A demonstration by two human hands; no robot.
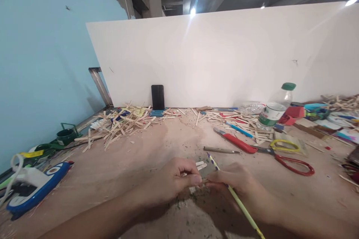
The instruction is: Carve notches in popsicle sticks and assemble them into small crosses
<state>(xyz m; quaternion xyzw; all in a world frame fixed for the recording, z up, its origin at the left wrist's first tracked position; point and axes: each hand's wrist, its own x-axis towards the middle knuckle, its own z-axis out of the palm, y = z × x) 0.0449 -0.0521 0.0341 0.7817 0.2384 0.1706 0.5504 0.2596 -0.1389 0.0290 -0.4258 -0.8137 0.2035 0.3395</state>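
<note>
Low in the middle of the head view, my left hand [182, 175] has its thumb and index finger pinched on a small wooden craft stick [204, 180], mostly covered by the fingers. My right hand [238, 183] is close beside it, its fingertips at the other end of that piece. A pale yellow pencil [241, 205] with dark spots slants through the right hand's grip, its tip pointing away from me. Just beyond the left fingers show the rounded ends of light craft sticks [201, 165]. Small dark crumbs are scattered on the table around the hands.
A wooden-handled craft knife [220, 150] and red-handled scissors [294, 164] lie ahead to the right. A water bottle [270, 114] stands behind. Piled sticks [120, 127] and an upright black phone [157, 97] are along the white board [196, 59]. A blue object [39, 190] lies left.
</note>
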